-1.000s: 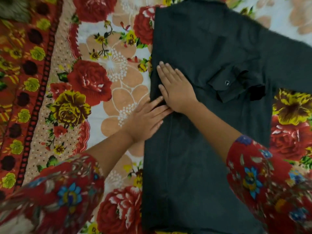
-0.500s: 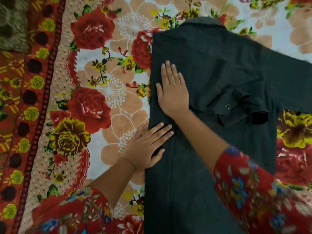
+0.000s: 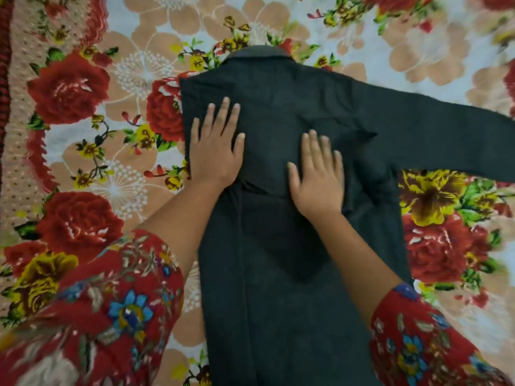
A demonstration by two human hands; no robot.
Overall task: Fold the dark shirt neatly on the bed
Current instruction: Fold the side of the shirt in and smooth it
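The dark shirt (image 3: 278, 274) lies face down on the floral bed cover (image 3: 111, 149), collar at the far end. Its left side is folded in over the back, leaving a straight left edge. The right sleeve (image 3: 446, 135) still stretches out to the right. My left hand (image 3: 216, 151) presses flat on the folded left part below the shoulder, fingers straight. My right hand (image 3: 317, 176) lies flat on the middle of the back, fingers straight, covering the folded-in cuff.
The bed cover, printed with red and yellow flowers, surrounds the shirt on all sides. A red patterned border (image 3: 4, 65) runs along the far left edge. My red floral sleeves (image 3: 111, 302) fill the lower corners of the view.
Both hands have slid up the shirt. My right hand moved from the left edge to the middle of the back, and my left hand took its place near the shoulder.
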